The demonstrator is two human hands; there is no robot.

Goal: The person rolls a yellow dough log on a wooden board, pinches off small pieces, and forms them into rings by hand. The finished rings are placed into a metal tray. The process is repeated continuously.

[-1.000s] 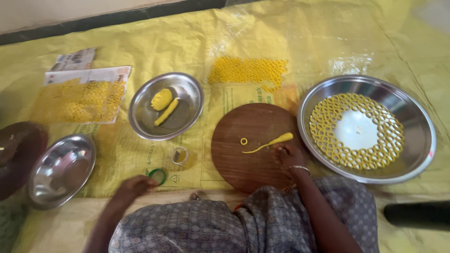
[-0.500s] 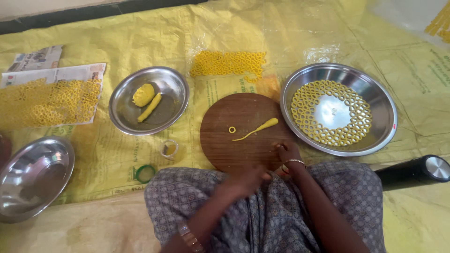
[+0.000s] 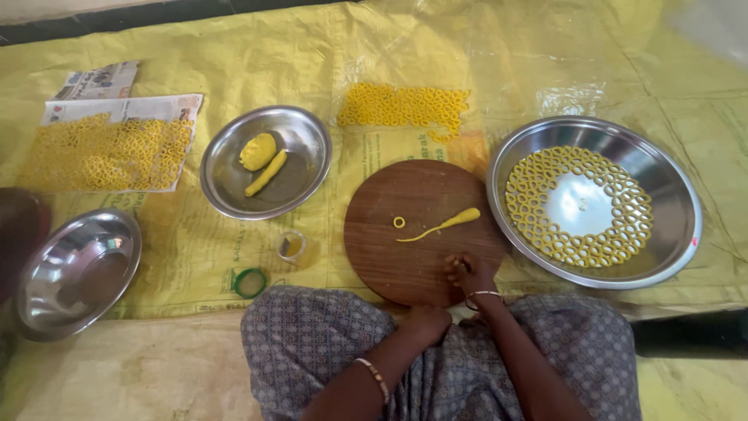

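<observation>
Yellow dough was everywhere in the head view; a thin dough rope (image 3: 440, 227), thick at one end and tapering to a fine tail, lay on the round wooden board (image 3: 421, 230), with one small finished ring (image 3: 399, 222) just beside its tail. The right hand (image 3: 467, 273) rested on the near edge of the board, fingers curled narrow, seemingly pinching a bit of dough, though what it held was too small to tell; the left hand (image 3: 427, 321) lay loosely closed at the lap, below the board's rim, and whether it held anything I cannot tell.

To the right sat a big steel tray (image 3: 678, 195) with rings laid round its floor and a bare middle; to the left a steel plate (image 3: 308, 140) carried a dough lump (image 3: 257, 151) and a short log (image 3: 266, 173); more rings dried on newspaper (image 3: 125, 105) and on the yellow sheet (image 3: 405, 105); an empty steel bowl (image 3: 78, 269), a small glass (image 3: 291, 245) and a green lid (image 3: 250, 282) stood near the knees.

Risk, as I judge it: the rope's tail looked thin enough to snap if pulled; a sleeve or wrist swung toward the tray could smear the close-packed rings; the lone ring could be squashed by the right hand working so near.
</observation>
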